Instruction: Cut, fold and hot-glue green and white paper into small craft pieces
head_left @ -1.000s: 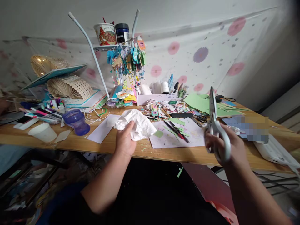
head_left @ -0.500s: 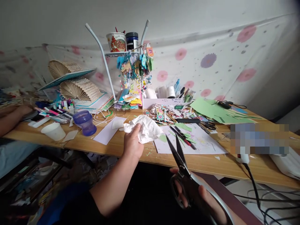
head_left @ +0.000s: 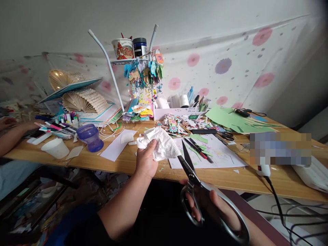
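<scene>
- The left hand [head_left: 146,160] pinches a crumpled white paper towel [head_left: 160,145] at centre frame, just above the front edge of the tabletop [head_left: 123,160].
- The right hand [head_left: 212,205], at lower centre-right, grips the grey loop handles of a large pair of black-bladed scissors [head_left: 194,181]; the blades stand slightly parted, tips touching the towel's lower right edge.
- Risk: the left thumb sits near the blades, so closing them carelessly could nick it.
- Risk: soft, wadded paper may fold between the blades and tear rather than cut cleanly.
- Risk: a black cable [head_left: 278,201] hangs off the tabletop at right, close enough to the right forearm to snag.
- The wooden tabletop is crowded: a purple plastic cup [head_left: 89,136] at left, green paper sheets [head_left: 230,119] at upper right, and pens.
- A flower-printed cloth [head_left: 230,65] covers the wall behind.
- Another person's arm [head_left: 10,136] rests at the far left.
</scene>
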Demonstrator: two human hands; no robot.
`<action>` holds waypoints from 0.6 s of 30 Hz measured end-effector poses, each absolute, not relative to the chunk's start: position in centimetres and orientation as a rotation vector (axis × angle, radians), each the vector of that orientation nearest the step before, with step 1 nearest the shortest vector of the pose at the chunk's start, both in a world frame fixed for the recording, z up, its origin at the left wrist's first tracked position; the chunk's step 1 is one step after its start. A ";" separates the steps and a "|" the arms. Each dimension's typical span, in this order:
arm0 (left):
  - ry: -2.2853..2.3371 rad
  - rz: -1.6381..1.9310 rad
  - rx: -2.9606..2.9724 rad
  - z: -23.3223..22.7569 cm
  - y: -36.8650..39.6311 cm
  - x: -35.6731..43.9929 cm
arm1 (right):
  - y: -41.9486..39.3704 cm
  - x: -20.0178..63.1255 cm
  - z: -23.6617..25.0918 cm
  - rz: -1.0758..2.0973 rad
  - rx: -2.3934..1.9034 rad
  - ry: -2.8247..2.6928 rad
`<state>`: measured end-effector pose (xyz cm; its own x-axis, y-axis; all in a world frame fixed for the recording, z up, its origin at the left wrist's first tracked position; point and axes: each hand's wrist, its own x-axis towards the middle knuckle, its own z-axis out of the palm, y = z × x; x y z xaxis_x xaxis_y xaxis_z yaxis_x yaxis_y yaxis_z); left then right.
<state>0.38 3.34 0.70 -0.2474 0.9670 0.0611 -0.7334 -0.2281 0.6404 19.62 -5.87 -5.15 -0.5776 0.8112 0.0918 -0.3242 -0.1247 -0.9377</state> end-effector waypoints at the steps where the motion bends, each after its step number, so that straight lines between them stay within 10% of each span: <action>1: 0.590 1.761 0.575 0.6 3.3 0.4 | -5.9 19.6 -5.1 1.810 -0.575 -1.329; 18: 0.546 1.760 0.681 1.0 3.8 -0.5 | -6.4 19.3 -4.7 1.822 -0.595 -1.295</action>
